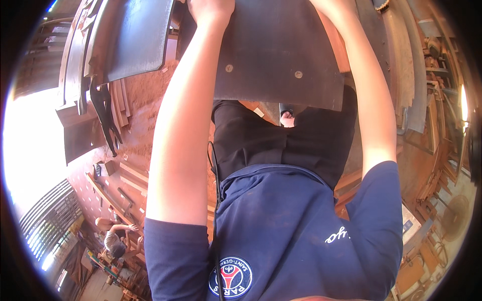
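Observation:
Both my arms reach up to the top edge of the head view, over a dark flat metal plate (271, 45) with two round fastener heads on it. Only the back of my left hand (212, 9) and the wrist show, above the plate's left part; its fingers are out of the picture. My right hand (332, 5) is cut off at the same edge, farther right, so its fingers are hidden too. Beside my right forearm lies a reddish wooden strip (335, 42) along the plate's right side. Whether either hand holds anything does not show.
A second dark metal panel (135, 37) stands left of my left arm. A black two-legged metal piece (105, 115) hangs below it. Long boards (401, 55) rise at the right. Another person (118, 243) works low at the left among timber. Wood pieces lie on the reddish ground.

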A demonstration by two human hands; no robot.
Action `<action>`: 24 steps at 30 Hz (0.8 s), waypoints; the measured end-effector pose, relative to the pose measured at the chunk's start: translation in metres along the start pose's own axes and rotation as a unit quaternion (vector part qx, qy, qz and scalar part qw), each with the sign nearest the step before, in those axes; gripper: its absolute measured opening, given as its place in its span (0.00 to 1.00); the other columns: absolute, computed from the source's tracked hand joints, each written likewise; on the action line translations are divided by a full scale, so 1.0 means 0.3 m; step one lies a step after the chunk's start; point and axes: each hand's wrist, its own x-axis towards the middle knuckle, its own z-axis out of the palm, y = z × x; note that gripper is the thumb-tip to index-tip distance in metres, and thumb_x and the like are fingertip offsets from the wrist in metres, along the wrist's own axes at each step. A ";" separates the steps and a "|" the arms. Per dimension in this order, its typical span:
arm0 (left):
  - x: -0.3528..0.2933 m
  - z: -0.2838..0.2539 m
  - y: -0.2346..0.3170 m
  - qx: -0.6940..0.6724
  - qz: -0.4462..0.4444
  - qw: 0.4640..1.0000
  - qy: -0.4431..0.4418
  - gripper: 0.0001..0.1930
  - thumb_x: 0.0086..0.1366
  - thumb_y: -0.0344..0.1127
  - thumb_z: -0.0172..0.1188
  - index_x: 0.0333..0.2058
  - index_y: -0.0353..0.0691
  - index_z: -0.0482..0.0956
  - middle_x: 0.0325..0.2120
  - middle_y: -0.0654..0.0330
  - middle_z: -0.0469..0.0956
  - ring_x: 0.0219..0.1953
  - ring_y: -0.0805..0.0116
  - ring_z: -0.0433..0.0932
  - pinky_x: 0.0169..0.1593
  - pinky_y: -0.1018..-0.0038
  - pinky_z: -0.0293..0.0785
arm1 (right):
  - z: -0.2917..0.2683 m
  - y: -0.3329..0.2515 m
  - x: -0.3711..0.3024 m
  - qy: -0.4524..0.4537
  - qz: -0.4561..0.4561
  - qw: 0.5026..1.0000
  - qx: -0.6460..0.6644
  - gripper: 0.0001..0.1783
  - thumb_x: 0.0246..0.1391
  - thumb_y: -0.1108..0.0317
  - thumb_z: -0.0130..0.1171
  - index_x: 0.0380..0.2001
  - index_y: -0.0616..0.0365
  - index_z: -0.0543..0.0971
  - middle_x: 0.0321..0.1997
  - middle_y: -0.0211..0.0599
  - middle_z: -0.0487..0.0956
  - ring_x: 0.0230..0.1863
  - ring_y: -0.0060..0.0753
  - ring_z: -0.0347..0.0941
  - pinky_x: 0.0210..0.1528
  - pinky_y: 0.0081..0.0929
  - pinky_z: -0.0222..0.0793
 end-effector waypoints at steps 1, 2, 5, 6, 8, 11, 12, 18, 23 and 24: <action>-0.003 -0.014 -0.014 0.010 -0.014 1.000 -0.008 0.16 0.71 0.31 0.50 0.51 0.28 0.79 0.53 0.40 0.80 0.58 0.40 0.78 0.64 0.54 0.74 | -0.004 -0.026 -0.022 -0.009 -0.013 1.000 0.010 0.25 0.67 0.56 0.59 0.66 0.36 0.82 0.47 0.57 0.84 0.47 0.62 0.85 0.54 0.54 0.80; -0.008 -0.028 -0.027 0.019 -0.028 0.999 -0.017 0.16 0.71 0.31 0.50 0.51 0.28 0.79 0.53 0.40 0.80 0.59 0.40 0.78 0.65 0.54 0.73 | -0.014 -0.048 -0.065 -0.017 -0.026 0.999 0.020 0.25 0.66 0.57 0.59 0.65 0.37 0.83 0.47 0.57 0.84 0.46 0.62 0.85 0.53 0.54 0.80; 0.003 -0.024 -0.025 0.043 0.016 0.999 -0.009 0.18 0.68 0.29 0.51 0.52 0.26 0.79 0.56 0.40 0.79 0.65 0.40 0.74 0.69 0.55 0.71 | -0.105 -0.014 -0.303 -0.036 -0.103 0.994 0.008 0.28 0.67 0.57 0.64 0.70 0.21 0.78 0.45 0.46 0.81 0.40 0.52 0.86 0.45 0.46 0.85; -0.003 -0.026 -0.035 0.059 0.038 0.998 0.000 0.19 0.67 0.28 0.51 0.53 0.26 0.78 0.57 0.40 0.79 0.67 0.41 0.73 0.70 0.56 0.70 | -0.167 -0.027 -0.371 -0.080 -0.095 0.992 0.026 0.29 0.68 0.55 0.63 0.70 0.20 0.77 0.47 0.45 0.80 0.42 0.53 0.85 0.48 0.47 0.83; -0.031 -0.036 -0.019 0.023 0.040 0.999 0.015 0.21 0.65 0.25 0.50 0.56 0.24 0.78 0.60 0.39 0.77 0.70 0.41 0.70 0.73 0.56 0.68 | -0.228 -0.024 -0.466 -0.121 -0.086 0.987 0.057 0.28 0.68 0.55 0.64 0.70 0.20 0.77 0.47 0.45 0.80 0.42 0.53 0.84 0.49 0.47 0.82; -0.031 -0.047 -0.002 0.007 0.042 0.999 0.014 0.26 0.64 0.23 0.49 0.61 0.21 0.75 0.65 0.38 0.75 0.72 0.41 0.68 0.75 0.57 0.65 | -0.222 0.006 -0.476 -0.073 -0.113 0.987 0.082 0.27 0.66 0.56 0.65 0.68 0.23 0.80 0.42 0.44 0.80 0.38 0.51 0.85 0.44 0.46 0.84; -0.030 -0.045 -0.011 0.004 0.043 0.999 0.015 0.26 0.64 0.23 0.49 0.61 0.21 0.74 0.65 0.37 0.75 0.72 0.41 0.68 0.75 0.56 0.65 | -0.192 0.015 -0.436 -0.044 -0.126 0.988 0.080 0.27 0.66 0.55 0.65 0.67 0.23 0.81 0.42 0.44 0.80 0.38 0.50 0.85 0.45 0.46 0.84; -0.001 -0.019 -0.048 0.044 0.020 0.998 -0.050 0.28 0.67 0.29 0.49 0.66 0.27 0.73 0.68 0.41 0.74 0.73 0.44 0.68 0.75 0.58 0.67 | -0.072 -0.046 -0.052 -0.006 -0.028 0.998 0.052 0.24 0.63 0.57 0.63 0.63 0.38 0.85 0.44 0.56 0.85 0.46 0.60 0.85 0.51 0.53 0.81; 0.003 0.011 -0.064 0.087 0.008 0.993 -0.083 0.29 0.68 0.34 0.49 0.67 0.36 0.77 0.70 0.50 0.73 0.73 0.48 0.68 0.74 0.57 0.69 | 0.034 -0.063 0.089 0.017 0.017 0.999 0.024 0.23 0.63 0.56 0.63 0.61 0.35 0.86 0.44 0.55 0.85 0.47 0.59 0.85 0.51 0.51 0.81; 0.004 -0.041 0.042 0.071 -0.012 0.990 -0.120 0.28 0.69 0.34 0.49 0.67 0.37 0.77 0.71 0.51 0.73 0.74 0.49 0.67 0.75 0.58 0.67 | 0.038 -0.016 0.062 0.028 0.019 0.999 0.033 0.23 0.63 0.55 0.63 0.61 0.34 0.86 0.46 0.55 0.85 0.47 0.60 0.85 0.52 0.51 0.82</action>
